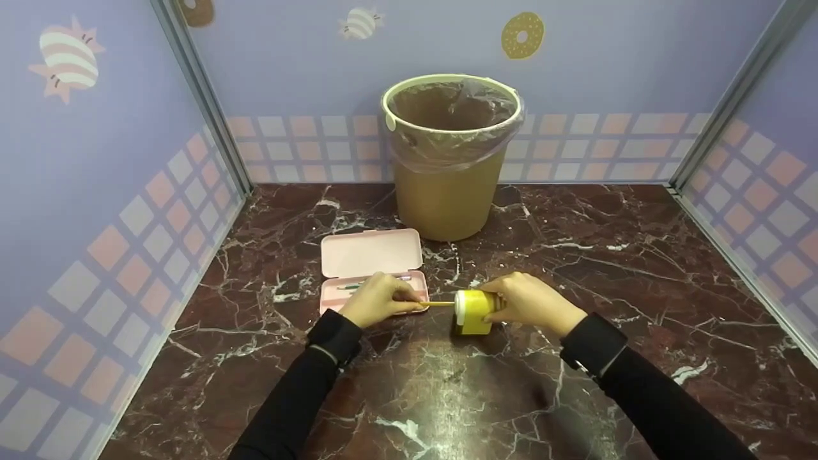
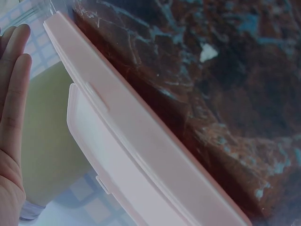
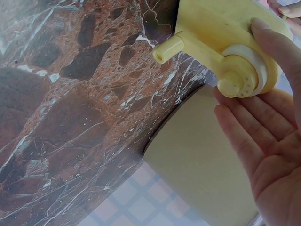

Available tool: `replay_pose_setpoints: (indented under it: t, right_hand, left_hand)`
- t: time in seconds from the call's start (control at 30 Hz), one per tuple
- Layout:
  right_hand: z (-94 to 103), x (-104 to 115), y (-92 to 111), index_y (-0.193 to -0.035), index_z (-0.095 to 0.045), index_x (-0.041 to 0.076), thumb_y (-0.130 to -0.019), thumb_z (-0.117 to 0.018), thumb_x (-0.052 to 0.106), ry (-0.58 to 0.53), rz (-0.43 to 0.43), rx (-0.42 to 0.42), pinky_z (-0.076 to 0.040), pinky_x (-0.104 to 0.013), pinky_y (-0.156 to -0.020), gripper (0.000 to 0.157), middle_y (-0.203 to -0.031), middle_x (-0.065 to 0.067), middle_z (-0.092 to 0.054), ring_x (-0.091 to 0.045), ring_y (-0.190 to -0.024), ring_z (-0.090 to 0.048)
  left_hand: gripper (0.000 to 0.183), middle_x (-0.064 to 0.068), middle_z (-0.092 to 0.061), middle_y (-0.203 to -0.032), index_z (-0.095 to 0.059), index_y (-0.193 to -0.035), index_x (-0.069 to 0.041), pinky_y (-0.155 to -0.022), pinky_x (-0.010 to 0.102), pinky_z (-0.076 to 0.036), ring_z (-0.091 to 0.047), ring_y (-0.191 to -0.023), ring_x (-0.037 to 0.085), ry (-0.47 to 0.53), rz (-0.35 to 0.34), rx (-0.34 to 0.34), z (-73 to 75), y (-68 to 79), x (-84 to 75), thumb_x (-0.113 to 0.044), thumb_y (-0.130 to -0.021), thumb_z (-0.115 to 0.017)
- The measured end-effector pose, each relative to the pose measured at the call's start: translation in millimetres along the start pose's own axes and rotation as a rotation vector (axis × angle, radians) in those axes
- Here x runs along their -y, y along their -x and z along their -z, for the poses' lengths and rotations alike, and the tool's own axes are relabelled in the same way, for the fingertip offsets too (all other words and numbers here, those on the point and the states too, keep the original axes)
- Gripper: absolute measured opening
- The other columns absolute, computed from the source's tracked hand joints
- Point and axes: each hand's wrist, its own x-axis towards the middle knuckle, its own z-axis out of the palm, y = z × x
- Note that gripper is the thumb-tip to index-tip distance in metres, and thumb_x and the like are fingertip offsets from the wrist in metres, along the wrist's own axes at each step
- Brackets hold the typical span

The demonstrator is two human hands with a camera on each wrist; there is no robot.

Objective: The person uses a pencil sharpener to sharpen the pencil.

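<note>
Our left hand (image 1: 380, 301) pinches a pencil (image 1: 439, 303), its far end meeting the yellow crank sharpener (image 1: 475, 312) that our right hand (image 1: 530, 303) grips. Partly beneath our left hand we see the open pink pencil case (image 1: 372, 255), and beyond it a lined bin (image 1: 447, 198).
</note>
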Motion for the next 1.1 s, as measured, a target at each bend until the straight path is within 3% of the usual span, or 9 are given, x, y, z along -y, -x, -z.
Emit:
replay_pose_setpoints:
  t: [0.53,1.1]
  right_hand:
    - [-0.7,-0.8,1.2,-0.11,-0.077,0.007,-0.076,-0.089,0.025,-0.015,-0.003,-0.012,-0.059,-0.035,-0.068,0.041,-0.094,-0.007,-0.08,-0.017,-0.074,-0.072]
    - [-0.2,0.3,0.9,-0.107,-0.076,0.007,-0.078,-0.088,0.027,0.003,0.014,-0.004,-0.059,-0.035,-0.07,0.037,-0.092,-0.006,-0.08,-0.017,-0.075,-0.072]
  left_hand:
    - [0.01,0.003,-0.082,-0.092,-0.083,-0.094,-0.011,-0.08,0.028,-0.058,-0.076,-0.085,0.019,0.027,0.018,0.006,3.1,1.3,-0.5,-0.016,-0.086,-0.081]
    - [0.009,0.004,-0.082,-0.09,-0.083,-0.092,-0.01,-0.074,0.022,-0.055,-0.074,-0.08,0.016,0.039,0.018,-0.003,4.5,2.8,-0.6,-0.016,-0.085,-0.082]
